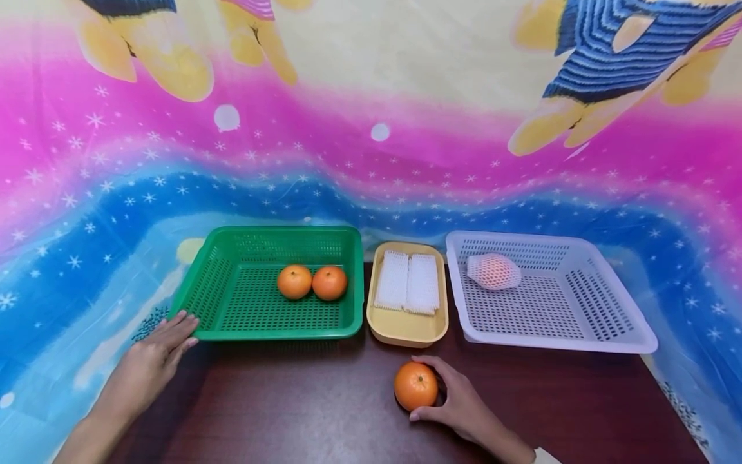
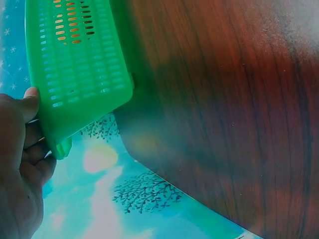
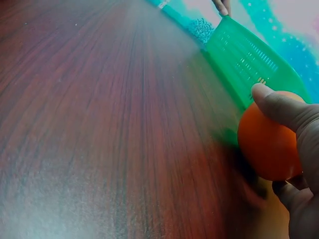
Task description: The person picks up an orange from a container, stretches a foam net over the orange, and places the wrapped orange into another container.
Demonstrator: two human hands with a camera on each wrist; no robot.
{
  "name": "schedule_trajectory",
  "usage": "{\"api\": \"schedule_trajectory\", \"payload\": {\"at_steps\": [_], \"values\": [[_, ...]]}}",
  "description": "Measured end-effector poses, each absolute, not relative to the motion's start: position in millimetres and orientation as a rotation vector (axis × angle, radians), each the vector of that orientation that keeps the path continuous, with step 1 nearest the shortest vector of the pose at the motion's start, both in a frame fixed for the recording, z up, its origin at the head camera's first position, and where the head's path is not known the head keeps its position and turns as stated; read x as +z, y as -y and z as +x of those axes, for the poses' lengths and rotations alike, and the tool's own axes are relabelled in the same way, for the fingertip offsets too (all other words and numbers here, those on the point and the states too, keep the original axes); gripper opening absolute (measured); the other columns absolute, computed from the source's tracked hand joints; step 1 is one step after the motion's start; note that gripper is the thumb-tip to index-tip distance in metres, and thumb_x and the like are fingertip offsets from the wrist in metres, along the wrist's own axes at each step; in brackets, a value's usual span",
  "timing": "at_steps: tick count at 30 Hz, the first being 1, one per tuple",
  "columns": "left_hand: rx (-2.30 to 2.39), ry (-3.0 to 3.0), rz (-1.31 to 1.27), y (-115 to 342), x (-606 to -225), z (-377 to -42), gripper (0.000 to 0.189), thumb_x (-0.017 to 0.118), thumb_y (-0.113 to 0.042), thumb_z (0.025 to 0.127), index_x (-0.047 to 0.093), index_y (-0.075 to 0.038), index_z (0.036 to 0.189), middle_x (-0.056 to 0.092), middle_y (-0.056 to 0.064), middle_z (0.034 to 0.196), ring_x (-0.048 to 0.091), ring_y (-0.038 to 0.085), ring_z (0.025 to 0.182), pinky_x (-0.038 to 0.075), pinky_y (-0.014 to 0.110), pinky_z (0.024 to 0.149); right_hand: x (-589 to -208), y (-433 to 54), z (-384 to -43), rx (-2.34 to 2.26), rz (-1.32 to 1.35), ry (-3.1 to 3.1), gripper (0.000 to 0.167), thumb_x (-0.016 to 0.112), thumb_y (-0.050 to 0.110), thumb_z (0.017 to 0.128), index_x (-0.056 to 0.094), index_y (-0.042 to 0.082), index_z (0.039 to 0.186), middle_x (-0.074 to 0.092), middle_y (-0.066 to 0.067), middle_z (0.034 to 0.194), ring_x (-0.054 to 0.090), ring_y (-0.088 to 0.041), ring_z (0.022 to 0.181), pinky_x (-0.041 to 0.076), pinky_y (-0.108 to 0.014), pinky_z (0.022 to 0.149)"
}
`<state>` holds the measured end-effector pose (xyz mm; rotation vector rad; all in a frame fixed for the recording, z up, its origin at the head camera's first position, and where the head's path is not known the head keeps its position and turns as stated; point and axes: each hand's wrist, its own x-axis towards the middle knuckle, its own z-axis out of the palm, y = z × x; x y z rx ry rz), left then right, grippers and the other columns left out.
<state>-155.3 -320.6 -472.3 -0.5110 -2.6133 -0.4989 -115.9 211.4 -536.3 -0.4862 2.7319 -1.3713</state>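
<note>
The dark surface carries a green basket, a pale basket and, between them, a tray. The person's left grip holds the green basket's near left corner; the right grip grasps an orange in front of the tray; whether it touches the surface is unclear.

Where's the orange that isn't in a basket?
In the head view, the orange is slightly right of centre, low down, gripped by the right hand, in front of the yellow tray.
</note>
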Motion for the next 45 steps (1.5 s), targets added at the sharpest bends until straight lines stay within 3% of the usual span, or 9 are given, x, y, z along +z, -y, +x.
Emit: {"api": "schedule_trajectory", "payload": {"at_steps": [3, 10, 16, 21, 23, 26, 31, 36, 45], "values": [[-0.457, 2.630, -0.486, 319.3, -473.8, -153.1, 0.042, 0.070, -0.010, 0.096, 0.064, -0.001, 0.136, 0.063, 0.026, 0.136, 0.059, 0.044, 0.128, 0.033, 0.038, 0.121, -537.5, -212.1, -115.9, -1.415, -0.477, -2.688, 0.090, 0.096, 0.040, 0.064, 0.056, 0.018, 0.142, 0.063, 0.011, 0.134, 0.062, -0.006, 0.116, 0.053, -0.021, 0.097], [-0.454, 2.506, -0.583, 319.2, -479.7, -152.0, 0.050, 0.075, 0.000, 0.088, 0.065, -0.004, 0.137, 0.067, 0.024, 0.131, 0.043, 0.006, 0.142, 0.017, 0.008, 0.121, -539.3, -212.4, -115.9, -1.401, -0.482, -2.697, 0.090, 0.096, 0.043, 0.065, 0.056, 0.021, 0.143, 0.063, 0.012, 0.135, 0.061, -0.006, 0.118, 0.051, -0.021, 0.099], [-0.447, 2.591, -0.591, 321.2, -471.4, -151.8, 0.051, 0.073, -0.005, 0.092, 0.060, -0.008, 0.142, 0.062, 0.022, 0.140, 0.053, 0.031, 0.139, 0.013, 0.011, 0.122, -536.8, -213.6, -116.0, -1.382, -0.462, -2.672, 0.093, 0.096, 0.041, 0.063, 0.054, 0.025, 0.144, 0.061, 0.012, 0.138, 0.059, -0.006, 0.120, 0.048, -0.021, 0.102], [-0.519, 2.543, -0.676, 305.8, -453.6, -150.4, 0.047, 0.068, -0.011, 0.097, 0.059, -0.010, 0.144, 0.059, 0.017, 0.145, 0.032, 0.002, 0.150, 0.013, 0.012, 0.124, -527.0, -215.0, -110.4, -1.321, -0.505, -2.730, 0.098, 0.095, 0.040, 0.064, 0.050, 0.018, 0.148, 0.059, 0.001, 0.143, 0.057, -0.014, 0.128, 0.047, -0.022, 0.107], [-0.540, 2.447, -0.751, 286.8, -446.1, -150.2, 0.040, 0.065, -0.015, 0.100, 0.063, -0.007, 0.138, 0.063, 0.016, 0.140, 0.038, 0.000, 0.147, 0.020, 0.014, 0.124, -518.4, -215.1, -108.3, -1.285, -0.540, -2.829, 0.088, 0.092, 0.037, 0.070, 0.052, 0.017, 0.146, 0.061, -0.001, 0.140, 0.059, -0.015, 0.125, 0.049, -0.023, 0.105], [-0.569, 2.307, -0.853, 245.5, -437.9, -149.8, 0.037, 0.054, -0.026, 0.106, 0.068, -0.001, 0.130, 0.068, 0.018, 0.131, 0.060, 0.020, 0.134, 0.027, 0.017, 0.123, -497.7, -214.0, -114.1, -1.221, -0.641, -3.023, 0.061, 0.087, 0.026, 0.082, 0.059, 0.013, 0.134, 0.065, -0.001, 0.124, 0.064, -0.016, 0.109, 0.056, -0.025, 0.093], [-0.641, 2.179, -0.983, 162.4, -438.9, -152.6, 0.033, 0.055, -0.022, 0.106, 0.072, -0.001, 0.125, 0.074, 0.015, 0.124, 0.072, 0.034, 0.113, 0.044, 0.026, 0.116, -444.9, -205.5, -155.8, -0.942, -0.625, -3.130, 0.030, 0.076, 0.016, 0.093, 0.063, 0.007, 0.119, 0.065, -0.004, 0.110, 0.066, -0.019, 0.094, 0.060, -0.033, 0.080], [-0.634, 2.229, -1.082, 82.8, -451.1, -162.6, 0.032, 0.069, -0.010, 0.096, 0.071, -0.004, 0.127, 0.074, 0.011, 0.125, 0.068, 0.027, 0.124, 0.053, 0.040, 0.109, -414.3, -193.5, -216.3, -0.484, -0.481, -3.007, 0.035, 0.068, 0.021, 0.099, 0.061, -0.003, 0.125, 0.065, -0.020, 0.116, 0.067, -0.030, 0.098, 0.059, -0.043, 0.082], [-0.271, 2.531, -1.181, 11.3, -469.6, -190.8, 0.032, 0.066, 0.000, 0.093, 0.072, -0.011, 0.122, 0.075, 0.003, 0.122, 0.067, 0.019, 0.124, 0.052, 0.032, 0.109, -415.5, -167.1, -295.3, -0.137, -0.247, -2.871, 0.023, 0.053, 0.008, 0.104, 0.068, -0.007, 0.112, 0.070, -0.021, 0.099, 0.068, -0.030, 0.084, 0.057, -0.039, 0.069]]}}
